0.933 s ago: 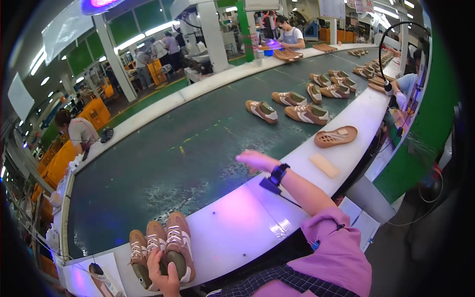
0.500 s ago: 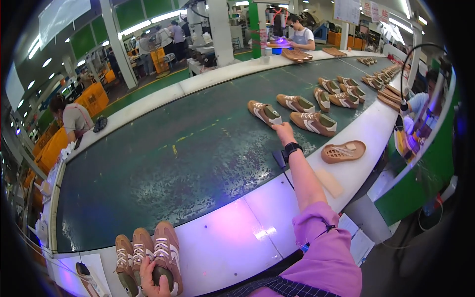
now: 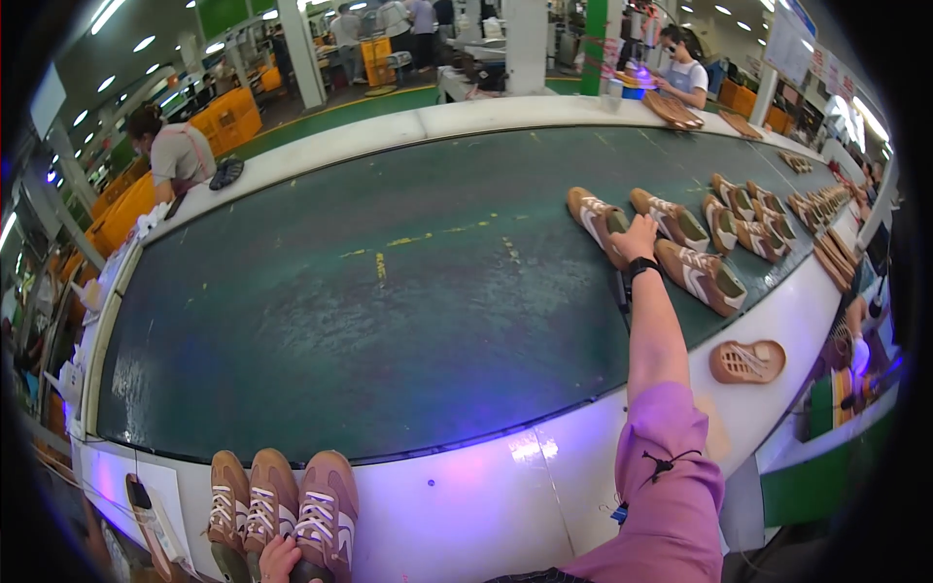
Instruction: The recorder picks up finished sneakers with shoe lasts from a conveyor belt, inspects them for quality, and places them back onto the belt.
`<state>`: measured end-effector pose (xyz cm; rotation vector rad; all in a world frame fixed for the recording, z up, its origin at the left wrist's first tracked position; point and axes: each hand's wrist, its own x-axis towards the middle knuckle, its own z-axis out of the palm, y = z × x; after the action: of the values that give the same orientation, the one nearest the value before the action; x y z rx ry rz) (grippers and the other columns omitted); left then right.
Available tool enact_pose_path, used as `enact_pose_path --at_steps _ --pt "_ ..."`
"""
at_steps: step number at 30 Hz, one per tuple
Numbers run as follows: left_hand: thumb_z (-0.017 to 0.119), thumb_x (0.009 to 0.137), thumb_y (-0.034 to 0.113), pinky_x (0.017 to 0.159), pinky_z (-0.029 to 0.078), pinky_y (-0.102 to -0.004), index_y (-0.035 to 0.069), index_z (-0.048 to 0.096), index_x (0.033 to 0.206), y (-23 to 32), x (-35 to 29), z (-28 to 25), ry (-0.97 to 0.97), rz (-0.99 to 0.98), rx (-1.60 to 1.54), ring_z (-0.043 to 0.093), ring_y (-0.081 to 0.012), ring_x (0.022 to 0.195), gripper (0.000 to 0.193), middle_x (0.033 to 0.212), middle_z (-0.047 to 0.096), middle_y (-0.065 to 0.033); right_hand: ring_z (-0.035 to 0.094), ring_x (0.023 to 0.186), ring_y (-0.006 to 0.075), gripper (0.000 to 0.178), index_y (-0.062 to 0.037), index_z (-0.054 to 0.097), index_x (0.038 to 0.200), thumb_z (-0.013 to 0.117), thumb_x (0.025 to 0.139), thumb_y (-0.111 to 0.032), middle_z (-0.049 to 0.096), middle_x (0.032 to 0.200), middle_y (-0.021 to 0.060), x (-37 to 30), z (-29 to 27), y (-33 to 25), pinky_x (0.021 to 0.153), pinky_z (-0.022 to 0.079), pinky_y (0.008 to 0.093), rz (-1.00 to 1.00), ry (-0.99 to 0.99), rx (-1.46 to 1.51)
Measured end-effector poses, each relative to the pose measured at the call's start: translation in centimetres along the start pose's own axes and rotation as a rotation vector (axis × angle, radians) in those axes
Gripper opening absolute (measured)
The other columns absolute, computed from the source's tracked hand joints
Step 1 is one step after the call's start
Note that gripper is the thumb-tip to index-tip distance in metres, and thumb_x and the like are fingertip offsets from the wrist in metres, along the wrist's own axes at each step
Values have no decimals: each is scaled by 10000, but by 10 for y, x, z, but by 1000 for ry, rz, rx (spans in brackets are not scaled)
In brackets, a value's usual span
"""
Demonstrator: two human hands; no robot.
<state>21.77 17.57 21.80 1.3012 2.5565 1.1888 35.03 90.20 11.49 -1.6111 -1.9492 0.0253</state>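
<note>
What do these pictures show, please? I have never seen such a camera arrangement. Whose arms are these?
There is no robot here: the arms belong to a person, who wears the wide camera on the head, so straight edges look bent. The bare right hand grips a brown shoe by its heel; more shoes stand beside it on the dark green surface. The left hand is on a row of three shoes on the white ledge; a loose sole lies farther right.

1 brown shoe (image 3: 589, 216) with white laces sits at the right hand (image 3: 638, 239), toe pointing away. 3 more brown shoes (image 3: 271, 496) stand side by side at the left hand (image 3: 279, 560).
</note>
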Motion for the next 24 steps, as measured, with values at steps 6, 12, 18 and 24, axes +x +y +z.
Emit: enact_pose_path --at_steps 6,12,18,24 --pt "573 777 85 1026 307 -451 -27 534 1157 2 -4 -1 -9 -43 -24 446 -373 1194 398 1231 519 -216 595 1005 351 528 -6 491 1080 698 694 -300 616 1044 223 -15 -24 -23 868 463 404 19 -279 -39" --pt "570 787 85 1019 323 -439 -22 545 1153 2 -3 1 20 -41 -46 459 -371 1186 382 1228 525 -215 632 948 323 615 42 636 1004 782 547 -343 642 1003 232 -39 -38 -26 823 499 366 75 -449 59" --pt "558 803 73 1008 340 -427 -31 582 1098 2 -11 -3 75 35 -44 485 -369 1162 314 1222 541 -217 668 845 290 605 83 646 947 790 551 -351 662 940 214 -98 -85 -41 758 517 333 107 -596 128" --pt "616 678 78 859 431 -391 -12 597 986 -18 -27 3 268 155 18 541 -325 970 321 1074 591 -169 646 815 261 415 22 610 1005 721 691 -226 653 939 101 -158 -130 -41 722 519 400 352 -827 653"
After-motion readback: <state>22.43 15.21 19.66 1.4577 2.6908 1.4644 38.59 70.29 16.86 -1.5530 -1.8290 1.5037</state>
